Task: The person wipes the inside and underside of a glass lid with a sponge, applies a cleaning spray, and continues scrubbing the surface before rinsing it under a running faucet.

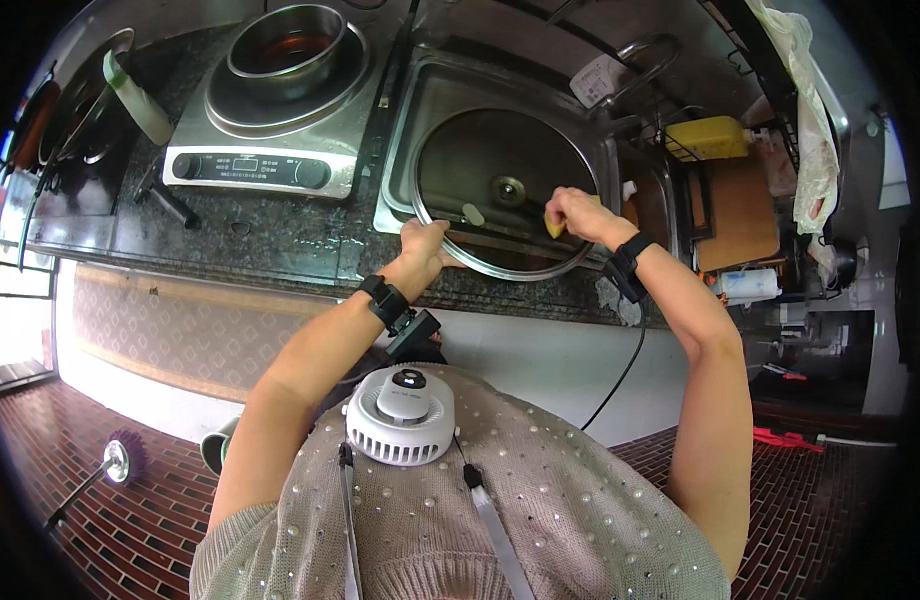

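Note:
A large round glass pot lid [497, 150] with a metal rim is held tilted over the stainless-steel sink [406, 97]. A round fitting sits at its middle, and a small pale oval mark shows beside that. My left hand [424, 247] grips the rim at the near left, thumb on top and fingers partly hidden beneath. Pinched in my right hand [582, 216] is a yellow sponge [555, 225], against the right part of the glass. Whether the sponge presses on the lid is hard to tell.
Left of the sink stands an induction cooker [265, 165] bearing a steel pot [287, 71] with reddish-brown liquid. A curved faucet [647, 56] rises behind the sink. Rightward are a yellow bottle [704, 139] and a brown board [739, 210]. A cable [617, 382] hangs from my right wrist.

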`<state>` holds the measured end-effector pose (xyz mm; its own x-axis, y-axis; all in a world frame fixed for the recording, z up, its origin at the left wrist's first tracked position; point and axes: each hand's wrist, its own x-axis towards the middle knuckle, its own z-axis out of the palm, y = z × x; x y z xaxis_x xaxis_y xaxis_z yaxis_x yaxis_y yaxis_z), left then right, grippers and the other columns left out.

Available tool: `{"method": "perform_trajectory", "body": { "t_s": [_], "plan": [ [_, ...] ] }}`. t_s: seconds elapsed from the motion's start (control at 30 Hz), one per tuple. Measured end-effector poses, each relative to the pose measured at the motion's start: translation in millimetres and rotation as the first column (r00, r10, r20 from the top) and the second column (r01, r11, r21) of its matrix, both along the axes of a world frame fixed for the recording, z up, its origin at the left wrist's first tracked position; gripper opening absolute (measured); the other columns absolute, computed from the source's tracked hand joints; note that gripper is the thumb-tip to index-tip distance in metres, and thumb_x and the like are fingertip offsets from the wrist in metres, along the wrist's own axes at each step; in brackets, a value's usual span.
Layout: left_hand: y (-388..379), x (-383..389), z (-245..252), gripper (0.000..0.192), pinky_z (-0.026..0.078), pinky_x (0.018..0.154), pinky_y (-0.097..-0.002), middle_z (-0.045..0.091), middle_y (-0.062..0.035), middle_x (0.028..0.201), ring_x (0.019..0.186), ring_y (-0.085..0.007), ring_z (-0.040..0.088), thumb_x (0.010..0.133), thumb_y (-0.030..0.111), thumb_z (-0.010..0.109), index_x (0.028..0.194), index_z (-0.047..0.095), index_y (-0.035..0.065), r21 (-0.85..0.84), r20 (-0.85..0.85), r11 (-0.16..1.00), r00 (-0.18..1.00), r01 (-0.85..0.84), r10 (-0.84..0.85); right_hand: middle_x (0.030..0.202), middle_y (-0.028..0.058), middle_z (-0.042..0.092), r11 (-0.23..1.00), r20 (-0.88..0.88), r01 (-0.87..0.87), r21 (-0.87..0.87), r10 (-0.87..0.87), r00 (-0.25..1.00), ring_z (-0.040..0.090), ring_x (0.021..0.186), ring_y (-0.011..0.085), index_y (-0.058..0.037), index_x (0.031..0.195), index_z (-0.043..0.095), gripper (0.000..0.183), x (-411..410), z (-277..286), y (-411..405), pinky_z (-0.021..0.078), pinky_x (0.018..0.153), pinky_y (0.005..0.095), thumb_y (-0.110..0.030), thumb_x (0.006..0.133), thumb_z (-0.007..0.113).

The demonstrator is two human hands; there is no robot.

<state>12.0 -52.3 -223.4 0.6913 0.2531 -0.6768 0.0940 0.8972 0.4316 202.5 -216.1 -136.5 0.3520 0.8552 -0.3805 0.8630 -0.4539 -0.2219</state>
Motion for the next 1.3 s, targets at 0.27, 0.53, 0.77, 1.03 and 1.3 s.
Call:
{"method": "perform_trajectory", "body": {
  "t_s": [0.27, 0.53, 0.77, 1.03, 1.3],
  "plan": [
    [2.3, -0.4, -6.6, 0.02, 0.053, 0.057, -0.0557, 0.053, -0.0248, 0.095, 0.08, -0.0405, 0.058, 0.086, 0.003, 0.039, 0.103, 0.04, -0.0066, 0.031, 0.036, 0.999, 0.999, 0.01, -0.012, 0.078, 0.0135, 0.054, 0.992, -0.045, -0.124, -0.001, 0.124, 0.991, 0.053, 0.079, 0.031, -0.0057, 0.069, 0.054, 0.014, -16.2, -17.2, 13.2, 0.0424, 0.068, 0.038, 0.004, 0.059, 0.055],
    [1.2, -2.0, -1.7, 0.019, 0.052, 0.057, -0.0561, 0.052, -0.0239, 0.095, 0.078, -0.0407, 0.058, 0.085, 0.003, 0.04, 0.102, 0.041, -0.0055, 0.017, 0.019, 1.0, 1.0, -0.013, 0.013, 0.087, 0.0124, 0.051, 0.99, -0.238, -0.142, 0.014, 0.141, 0.961, 0.05, 0.085, 0.0303, -0.0072, 0.076, 0.052, 0.019, -35.2, -12.3, 14.0, 0.0405, 0.071, 0.0367, 0.006, 0.063, 0.052],
    [1.8, -2.5, -7.9, 0.016, 0.053, 0.057, -0.056, 0.053, -0.0226, 0.091, 0.076, -0.0391, 0.059, 0.085, 0.003, 0.041, 0.098, 0.044, -0.005, -0.007, 0.047, 1.0, 0.999, -0.027, 0.027, 0.083, 0.0116, 0.054, 0.985, -0.387, -0.124, 0.124, 0.163, 0.908, 0.053, 0.082, 0.0292, -0.0065, 0.075, 0.054, 0.017, -36.4, -4.0, 6.1, 0.0427, 0.071, 0.0364, 0.005, 0.064, 0.056],
    [0.9, 0.0, -7.2, 0.018, 0.054, 0.055, -0.0523, 0.056, -0.024, 0.088, 0.074, -0.0388, 0.06, 0.086, 0.005, 0.04, 0.1, 0.044, -0.0045, 0.017, 0.034, 1.0, 0.999, 0.022, -0.022, 0.075, 0.0097, 0.05, 0.935, 0.14, -0.277, -0.22, 0.311, 0.94, 0.051, 0.076, 0.0295, -0.007, 0.066, 0.051, 0.008, 8.8, 11.7, -8.2, 0.0414, 0.066, 0.0369, 0.0, 0.064, 0.055],
    [1.5, -1.3, -12.2, 0.019, 0.054, 0.053, -0.0515, 0.056, -0.0242, 0.089, 0.075, -0.0385, 0.06, 0.086, 0.005, 0.041, 0.102, 0.043, -0.0045, -0.009, 0.042, 1.0, 0.999, -0.022, 0.023, 0.081, 0.0115, 0.054, 0.999, 0.233, 0.027, -0.028, -0.019, 0.972, 0.054, 0.079, 0.0286, -0.0062, 0.071, 0.056, 0.016, 10.6, -12.9, 2.0, 0.0437, 0.068, 0.0353, 0.005, 0.061, 0.059]
  ]
}}
